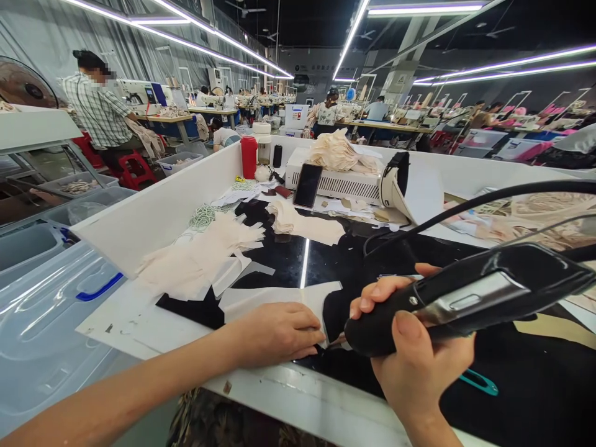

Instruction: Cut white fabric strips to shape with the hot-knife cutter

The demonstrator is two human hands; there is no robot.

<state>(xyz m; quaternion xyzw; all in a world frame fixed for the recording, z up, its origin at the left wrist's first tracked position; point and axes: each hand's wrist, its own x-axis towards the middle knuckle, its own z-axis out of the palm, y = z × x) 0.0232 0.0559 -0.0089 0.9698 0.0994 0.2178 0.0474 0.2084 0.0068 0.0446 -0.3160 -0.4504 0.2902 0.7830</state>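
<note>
A cream fabric piece (pixel 279 298) lies on the black glossy work surface in front of me. My left hand (pixel 284 332) rests on its near right part, fingers together and bent, holding the edge. In my right hand (pixel 419 360) is a black corded handheld tool (pixel 447 304) with a metal plate on its side. Its narrow tip meets the fabric's right edge, close to my left fingertips. The exact contact is partly hidden. Beneath my right wrist, a teal-handled tool (pixel 482 382) lies on the surface, partly covered.
Cream fabric pieces (pixel 200 254) are piled at left, with another stack (pixel 307 223) farther back. A phone (pixel 308 185) leans on a white vented box (pixel 344 180) topped with cloth. The tool's black cable (pixel 493 195) arches at right. A low white wall (pixel 153 198) borders the table.
</note>
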